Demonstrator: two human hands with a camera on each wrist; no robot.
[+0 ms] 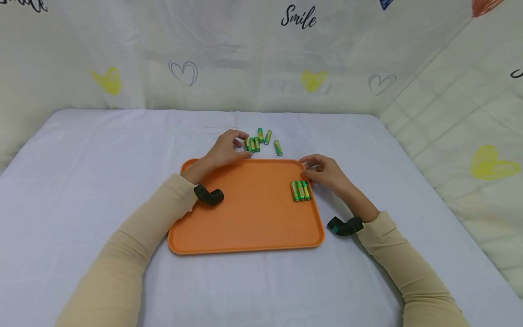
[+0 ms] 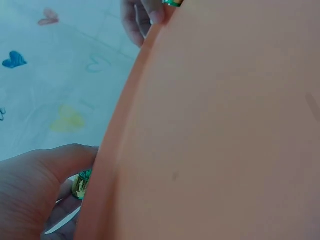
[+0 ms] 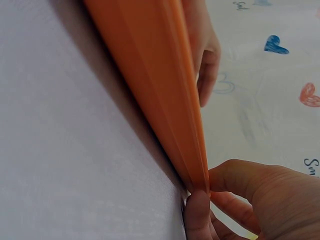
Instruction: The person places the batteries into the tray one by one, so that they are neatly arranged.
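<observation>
My left hand (image 1: 226,147) reaches over the far edge of the orange tray (image 1: 245,209). Its thumb and fingers are spread about the left end of a row of three green-and-gold batteries (image 1: 252,144); the fingertips are close to the nearest one. In the left wrist view a battery (image 2: 81,185) shows between thumb and fingers; firm contact is hard to make out. At the tray's far right corner, my right hand (image 1: 324,172) holds the rim between thumb and index finger, as the right wrist view shows. Just inside that corner lie three batteries (image 1: 300,190) side by side.
Beyond the tray a few loose batteries (image 1: 267,137) lie at differing angles, one (image 1: 278,147) set apart to the right. A white cloth covers the table (image 1: 245,290). Behind it hangs a pale sheet (image 1: 245,81) printed with hearts and words.
</observation>
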